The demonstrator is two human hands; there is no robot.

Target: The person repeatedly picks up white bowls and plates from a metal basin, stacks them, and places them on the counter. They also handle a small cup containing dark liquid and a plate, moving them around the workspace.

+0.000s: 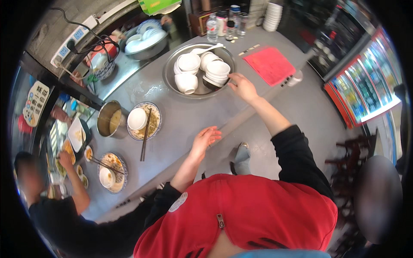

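Observation:
My right hand (242,87) is at the right rim of a round steel basin (167,79), its fingers spread beside a stack of white bowls (217,69). More white bowls (187,82) and a white spoon (206,49) lie in the basin. Nothing is in my left hand (205,139), held with the fingers apart near the counter's front edge. To its left stands a patterned plate (156,129) of food remains with a white bowl (137,118) and dark chopsticks (146,135). Right of the basin lies a red cloth (269,65).
A steel pot (111,119) of liquid and another used plate (121,182) with a bowl stand on the counter at left. A person (58,206) reaches over small dishes there. Bottles (211,28) and stacked bowls (273,16) stand at the back. A drinks fridge (364,77) is at right.

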